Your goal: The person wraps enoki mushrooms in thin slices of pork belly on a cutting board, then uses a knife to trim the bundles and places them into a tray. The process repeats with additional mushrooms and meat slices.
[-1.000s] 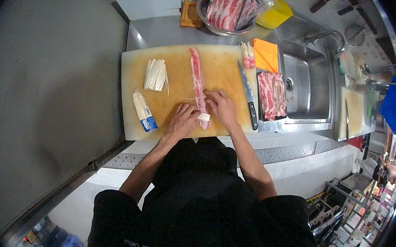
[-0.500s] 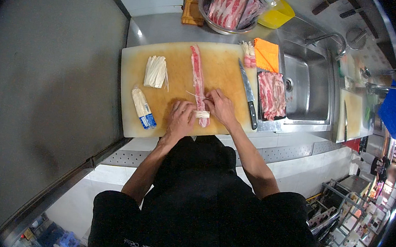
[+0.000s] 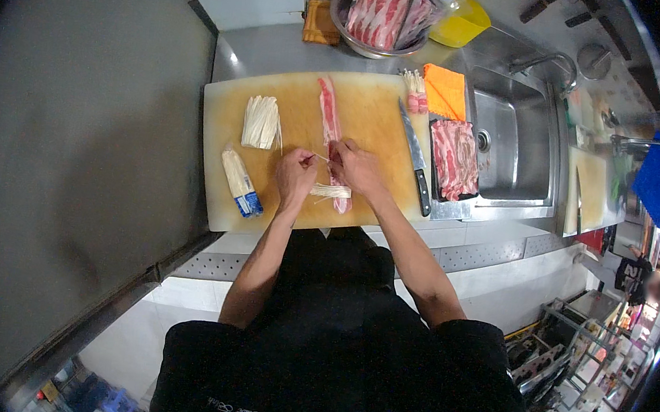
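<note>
A long slice of pork belly (image 3: 328, 110) lies lengthwise down the cutting board (image 3: 377, 210). Across its near end rests a small bunch of enoki mushrooms (image 3: 334, 192). Just above that bunch, my left hand (image 3: 296, 174) pinches a thin white enoki strand (image 3: 320, 157). My right hand (image 3: 354, 167) is closed over the meat slice at the strand's other end, its fingertips partly hidden. A larger pile of loose enoki (image 3: 262, 122) sits on the board's left side, with a packaged enoki bundle (image 3: 238, 181) in blue-marked wrapping nearer me.
To the right lie a knife (image 3: 414, 154), a tray of meat slices (image 3: 453, 161), enoki rolls wrapped in meat (image 3: 415, 93) and an orange cloth (image 3: 444, 91). A metal bowl (image 3: 365, 49) holds packed meat behind the board. Further right is a sink (image 3: 511, 136).
My left hand has moved up from the small enoki bunch and closed on the thin strand. My right hand has shifted slightly left and stays over the meat slice.
</note>
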### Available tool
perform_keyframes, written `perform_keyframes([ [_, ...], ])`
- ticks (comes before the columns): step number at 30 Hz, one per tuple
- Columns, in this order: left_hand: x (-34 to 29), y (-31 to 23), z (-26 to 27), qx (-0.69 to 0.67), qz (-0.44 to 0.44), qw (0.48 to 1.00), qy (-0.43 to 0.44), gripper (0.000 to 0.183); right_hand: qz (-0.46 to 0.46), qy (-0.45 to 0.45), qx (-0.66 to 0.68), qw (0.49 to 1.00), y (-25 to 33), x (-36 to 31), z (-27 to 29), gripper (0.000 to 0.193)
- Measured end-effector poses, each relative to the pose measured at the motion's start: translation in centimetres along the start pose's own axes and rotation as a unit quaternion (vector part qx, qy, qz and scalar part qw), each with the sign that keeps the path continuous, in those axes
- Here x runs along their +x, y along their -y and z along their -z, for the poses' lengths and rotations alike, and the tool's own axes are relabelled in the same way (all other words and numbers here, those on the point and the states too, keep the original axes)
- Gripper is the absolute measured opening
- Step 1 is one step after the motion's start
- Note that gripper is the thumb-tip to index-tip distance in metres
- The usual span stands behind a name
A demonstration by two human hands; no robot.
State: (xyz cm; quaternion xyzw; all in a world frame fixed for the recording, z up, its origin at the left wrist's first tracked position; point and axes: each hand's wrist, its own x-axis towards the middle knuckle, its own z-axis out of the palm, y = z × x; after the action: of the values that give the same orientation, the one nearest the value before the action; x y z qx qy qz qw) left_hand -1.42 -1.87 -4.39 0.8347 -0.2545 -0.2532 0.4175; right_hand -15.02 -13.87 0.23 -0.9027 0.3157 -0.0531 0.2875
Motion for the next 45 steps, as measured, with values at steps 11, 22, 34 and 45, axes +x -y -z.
perform_keyframes([
  [11,-2.3,-2.8,2.4,-0.242,0.11,0.952,0.15,0.031,-0.057,0.056,0.193,0.978,0.6,-0.9,1.3,0.022],
  [22,-1.9,-4.4,1.7,0.199,-0.337,0.878,0.277,0.024,-0.245,-0.06,0.418,0.873,-4.7,-8.3,1.5,0.022],
  [34,-5.4,-0.6,2.4,0.195,-0.383,0.885,0.177,0.036,0.0,-0.068,0.048,0.996,-0.8,-9.7,-1.2,0.044],
  [45,-6.7,-0.9,5.9,0.166,-0.249,0.946,0.127,0.027,-0.019,-0.078,0.047,0.996,6.5,3.2,-2.6,0.03],
])
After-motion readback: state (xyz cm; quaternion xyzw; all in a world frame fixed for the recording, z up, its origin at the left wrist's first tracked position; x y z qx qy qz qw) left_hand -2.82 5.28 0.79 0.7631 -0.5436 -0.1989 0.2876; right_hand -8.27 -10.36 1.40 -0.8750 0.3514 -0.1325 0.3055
